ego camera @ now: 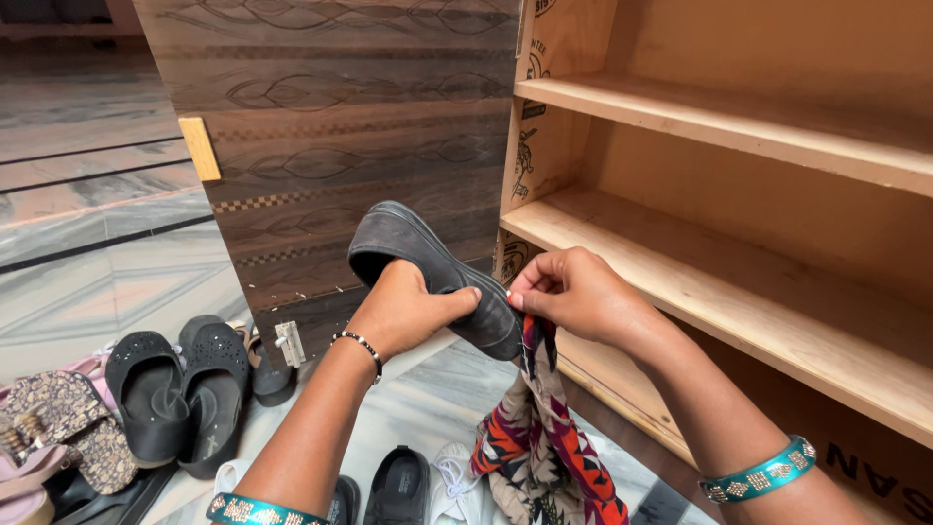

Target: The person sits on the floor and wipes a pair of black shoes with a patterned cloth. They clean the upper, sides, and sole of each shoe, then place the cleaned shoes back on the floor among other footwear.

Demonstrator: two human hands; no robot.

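Just beyond and to the right of the right hand (573, 292), a wooden shelf unit (739, 262) is seen with its boards bare, and behind both hands a dark patterned cupboard door (330, 146) stands swung out. Below the left hand (403, 311), a patterned marble floor (107, 282) carries a scatter of footwear: a pair of black slip-ons (180, 389) down to its left, and a black shoe (397, 484) and a white lace-up shoe (452, 481) straight beneath the wrists.

Now to what is held. A dark grey shoe (428, 267) is lifted in front of the shelves, sole turned outward; the left hand is wrapped around its middle, thumb pressed across the side. It is judged light and fairly stiff in the sole, soft and a little grippy in the suede-like upper (so the waist of the shoe looks the sure place to hold). A bright patterned cloth (544, 437) hangs limp from the right hand, whose fingertips are pinched together on its top edge, right against the shoe's toe end. The cloth is judged very light and floppy, best kept bunched near the pinch.
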